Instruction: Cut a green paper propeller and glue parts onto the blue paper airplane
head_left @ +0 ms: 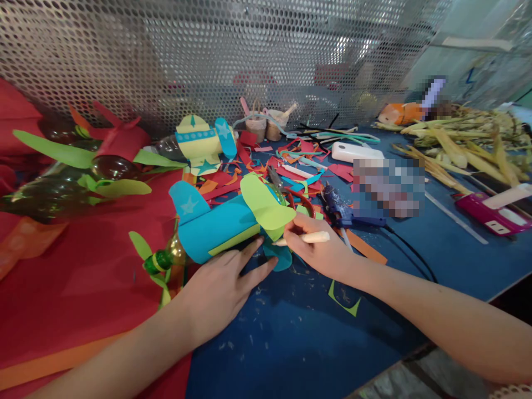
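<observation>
Grasping a pale pen [318, 237], the right hand [311, 246] nears a blue paper-wrapped bottle [220, 227]; the left hand [222, 282], open, touches it; far pots [255, 128] hold sticks [244, 106].

The single view looked from the person's head, forward and down across the blue surface [266, 343], with both forearms entering from its lower corners. The hands were close; the perforated metal screen [233, 61] stood farther off. No second view shared the scene.
</observation>
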